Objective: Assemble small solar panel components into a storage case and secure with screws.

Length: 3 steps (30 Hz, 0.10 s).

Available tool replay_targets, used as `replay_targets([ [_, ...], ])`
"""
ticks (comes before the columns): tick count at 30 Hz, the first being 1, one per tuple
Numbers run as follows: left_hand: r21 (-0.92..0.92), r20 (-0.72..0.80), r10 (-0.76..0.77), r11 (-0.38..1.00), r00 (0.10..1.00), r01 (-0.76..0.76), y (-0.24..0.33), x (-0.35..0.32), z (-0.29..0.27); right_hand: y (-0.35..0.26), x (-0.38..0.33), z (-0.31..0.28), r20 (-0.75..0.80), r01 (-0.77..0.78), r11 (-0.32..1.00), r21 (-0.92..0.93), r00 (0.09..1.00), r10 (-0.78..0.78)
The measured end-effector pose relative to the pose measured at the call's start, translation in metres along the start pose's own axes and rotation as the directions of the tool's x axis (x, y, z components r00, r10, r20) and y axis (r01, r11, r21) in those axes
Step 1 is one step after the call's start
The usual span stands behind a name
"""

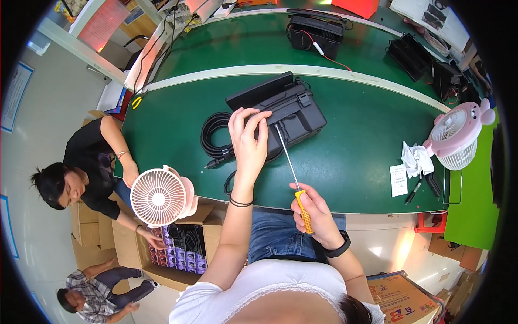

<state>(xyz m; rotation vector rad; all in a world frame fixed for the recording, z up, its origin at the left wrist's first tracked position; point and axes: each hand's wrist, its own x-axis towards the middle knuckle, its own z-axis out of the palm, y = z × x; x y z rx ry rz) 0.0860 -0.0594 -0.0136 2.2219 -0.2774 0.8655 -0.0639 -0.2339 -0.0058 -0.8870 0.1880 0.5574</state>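
Note:
My right hand [318,216] is closed round the yellow handle of a screwdriver [303,210]. Its long shaft slopes up to the front of a black plastic case [302,110], and the tip meets the case near a recess. Against the case's left part rests my left hand [250,140], fingers bent and apart, fingertips touching its upper surface. The case stands tilted on the green bench, with a flat black panel [259,90] raised along its back. A coiled black cable [216,132] lies left of it, partly behind my left hand.
A white fan [159,198] stands at the bench's left edge, beside a person in black [89,156] reaching into a carton [127,245]. At right are a pink fan [456,129], white cloth [416,160], paper slip [399,181] and pen [413,191]. Another black case [318,35] sits beyond the white divider [324,70].

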Motion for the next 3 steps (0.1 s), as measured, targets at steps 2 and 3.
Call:
replay_targets([
  [2,0.003,-0.009,0.000,1.000,1.000,0.000,-0.0004,-0.0004,-0.0009,0.0028,0.0011,-0.0010,0.006,-0.007,0.999,-0.042,1.000,0.007],
  [3,-0.008,0.000,-0.009,1.000,1.000,0.009,-0.0011,-0.0007,-0.0013,0.0029,0.0006,-0.0005,0.005,-0.004,0.999,-0.042,1.000,0.005],
])
